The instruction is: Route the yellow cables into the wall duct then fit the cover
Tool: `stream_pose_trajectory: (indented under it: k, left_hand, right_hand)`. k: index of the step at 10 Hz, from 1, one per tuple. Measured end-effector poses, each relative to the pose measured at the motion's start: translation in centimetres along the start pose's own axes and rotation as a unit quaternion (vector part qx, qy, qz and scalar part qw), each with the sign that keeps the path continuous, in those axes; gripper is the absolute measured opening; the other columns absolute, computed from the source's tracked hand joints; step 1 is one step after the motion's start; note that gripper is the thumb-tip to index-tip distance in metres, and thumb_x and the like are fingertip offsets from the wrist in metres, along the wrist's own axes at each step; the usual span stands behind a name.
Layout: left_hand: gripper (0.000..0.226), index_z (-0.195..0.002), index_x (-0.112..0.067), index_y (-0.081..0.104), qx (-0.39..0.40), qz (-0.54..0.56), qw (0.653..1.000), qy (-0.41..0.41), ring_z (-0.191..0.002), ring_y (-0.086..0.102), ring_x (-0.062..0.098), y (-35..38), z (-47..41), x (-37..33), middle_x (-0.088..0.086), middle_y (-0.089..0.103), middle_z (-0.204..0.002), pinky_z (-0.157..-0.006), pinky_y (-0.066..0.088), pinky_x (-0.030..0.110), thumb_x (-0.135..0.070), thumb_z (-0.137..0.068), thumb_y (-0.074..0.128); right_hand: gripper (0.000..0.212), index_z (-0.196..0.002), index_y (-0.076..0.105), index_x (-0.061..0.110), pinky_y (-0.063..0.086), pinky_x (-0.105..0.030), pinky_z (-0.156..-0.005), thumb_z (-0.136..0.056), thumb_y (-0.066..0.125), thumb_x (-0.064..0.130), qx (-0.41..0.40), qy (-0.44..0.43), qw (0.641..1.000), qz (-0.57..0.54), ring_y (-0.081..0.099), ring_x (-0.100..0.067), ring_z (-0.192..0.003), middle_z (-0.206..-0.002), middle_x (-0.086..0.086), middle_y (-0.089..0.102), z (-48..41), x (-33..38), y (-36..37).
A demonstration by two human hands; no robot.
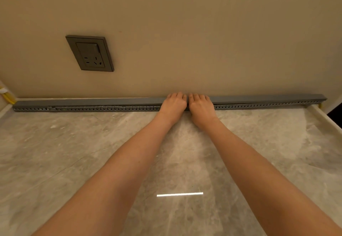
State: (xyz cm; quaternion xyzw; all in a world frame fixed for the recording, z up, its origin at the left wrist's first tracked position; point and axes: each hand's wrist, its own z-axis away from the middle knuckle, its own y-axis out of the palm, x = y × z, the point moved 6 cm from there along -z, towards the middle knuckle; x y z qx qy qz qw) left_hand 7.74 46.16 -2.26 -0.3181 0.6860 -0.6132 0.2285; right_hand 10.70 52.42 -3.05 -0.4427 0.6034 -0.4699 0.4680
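Where the beige wall (185, 23) meets the marble surface (55, 152), the grey duct (88, 108) spans mid-frame, its cover (92, 102) lying along the top. The left hand (173, 104) and right hand (200, 106) sit side by side at centre, fingers curled flat over the cover, pressing rather than gripping. Yellow cables (8, 97) show at far left; a socket (90, 53) sits upper left.

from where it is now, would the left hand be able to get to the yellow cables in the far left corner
Probably not without shifting: the left hand presses on the duct cover mid-run, while the yellow cables lie past the duct's left end. Nothing blocks the floor between.
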Motion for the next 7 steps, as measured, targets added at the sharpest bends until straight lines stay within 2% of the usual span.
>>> stream_pose_trajectory:
  k: [3, 4, 6, 7]
  left_hand:
    - [0.045, -0.138, -0.006, 0.039, -0.006, -0.012, 1.0, -0.001, -0.124, 0.047, 0.033, -0.6, 0.2, 0.5, 0.015, 0.048, -0.131, -0.107, 0.033, 0.038, -0.007, -0.093, 0.044]
    - [0.048, -0.139, -0.01, 0.039, -0.003, -0.016, 1.0, -0.009, -0.125, 0.047, 0.032, -1.5, 0.6, 1.0, 0.013, 0.047, -0.132, -0.106, 0.035, 0.038, -0.01, -0.092, 0.047]
    - [0.039, -0.129, -0.008, 0.051, 0.026, -0.011, 0.999, -0.031, -0.124, 0.048, 0.03, -3.1, 1.4, 2.4, 0.013, 0.051, -0.13, -0.101, 0.041, 0.038, -0.014, -0.091, 0.051]
    - [0.043, -0.134, -0.01, 0.05, 0.044, 0.034, 0.997, -0.049, -0.127, 0.046, 0.031, -4.0, 1.8, 2.9, 0.014, 0.049, -0.133, -0.101, 0.041, 0.038, -0.013, -0.09, 0.049]
  right_hand:
    - [0.054, -0.143, 0.028, 0.0, 0.033, -0.041, -0.108, -0.092, 0.043, 0.009, 0.008, 0.002, 1.0, 0.014, 0.041, -0.032, -0.129, -0.141, -0.016, 0.043, 0.2, 0.5, -0.6]
    - [0.053, -0.143, 0.029, 0.0, 0.035, -0.042, -0.106, -0.092, 0.043, 0.008, 0.015, 0.008, 1.0, 0.009, 0.042, -0.033, -0.129, -0.14, -0.015, 0.045, 0.2, 1.0, -1.3]
    - [0.043, -0.129, 0.044, 0.003, 0.039, -0.039, -0.099, -0.088, 0.051, 0.006, 0.012, 0.012, 1.0, 0.003, 0.045, -0.033, -0.125, -0.133, -0.016, 0.05, 0.5, 1.8, -3.5]
    - [0.042, -0.13, 0.045, 0.004, 0.039, -0.039, -0.099, -0.088, 0.051, 0.008, 0.014, 0.013, 1.0, 0.006, 0.043, -0.033, -0.126, -0.133, -0.016, 0.048, 0.5, 2.0, -4.2]
